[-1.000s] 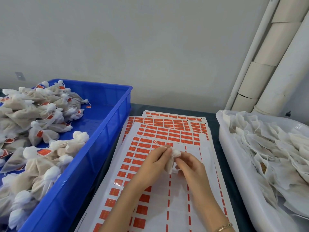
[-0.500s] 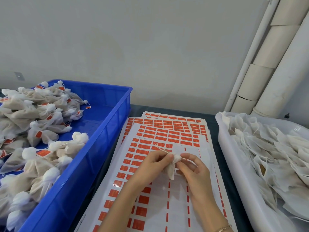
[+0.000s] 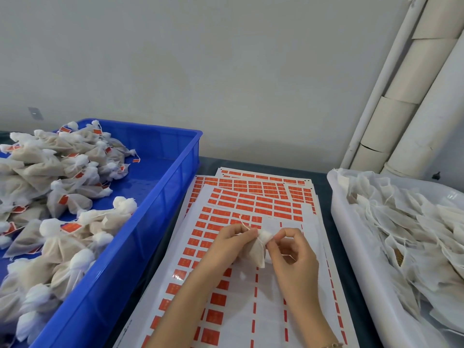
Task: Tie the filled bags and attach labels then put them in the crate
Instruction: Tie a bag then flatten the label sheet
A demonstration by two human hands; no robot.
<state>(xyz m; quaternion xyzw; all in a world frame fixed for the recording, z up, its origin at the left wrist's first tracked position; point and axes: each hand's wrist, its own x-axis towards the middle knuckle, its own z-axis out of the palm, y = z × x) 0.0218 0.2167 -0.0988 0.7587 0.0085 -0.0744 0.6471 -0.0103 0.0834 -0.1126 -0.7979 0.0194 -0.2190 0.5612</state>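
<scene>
A plain grey wall [image 3: 226, 71] backs a dark table [image 3: 324, 183], and the spread of label sheets [image 3: 251, 199] with their rows of orange stickers lies in the middle of it. Left of the label sheets stands the blue crate [image 3: 160, 222], heaped with tied bags [image 3: 75, 204] that already carry orange labels. Right of the sheets a white tray [image 3: 349, 234] holds the flat, open-topped bags [image 3: 406, 229] not yet tied, and pale tubes [image 3: 401, 96] lean against the wall behind that tray. Just above the near half of the sheets, a small filled bag [image 3: 254, 251] is held between both hands. The left hand [image 3: 228, 243] pinches it at the neck with curled fingers [image 3: 247, 232], a thin string [image 3: 244, 222] poking up past them. The right hand [image 3: 293, 254] has its fingers [image 3: 275, 241] nipped on the puffed white top. The step looks like drawing the neck closed, with no label on this bag that I can see. The bag looks light and soft, a thin mesh pouch that will slump and crush if squeezed at the belly. The gathered neck is probably the best place to hold it, and the string is fine enough to slip, so a firm fingertip pinch seems needed.
</scene>
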